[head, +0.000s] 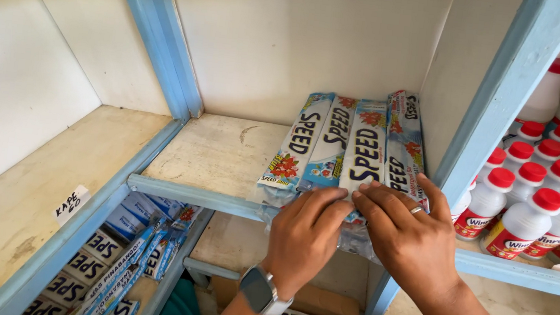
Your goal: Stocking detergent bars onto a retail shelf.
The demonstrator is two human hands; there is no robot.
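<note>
Head view. A clear-wrapped bundle of long detergent bars (349,148) lies flat on the middle shelf (213,153), against the right-hand blue upright (501,99), its near end overhanging the shelf's front rail.

The left hand (304,233), a watch on its wrist, rests with fingers loosely curled on the near end of the bundle. The right hand (407,234), a ring on one finger, lies flat and spread just beside it, thumb toward the upright. Neither hand is closed around the bundle; both press on top.

Handling, as judged: the bars look stiff and fairly heavy as a block, while the film is slack and slippery, bunching at the near end. A hold on the bars themselves, at both long sides, would be sounder than pulling the loose film.

White bottles with red caps (538,203) fill the shelf to the right. More bars (118,259) lie on the shelf below.
</note>
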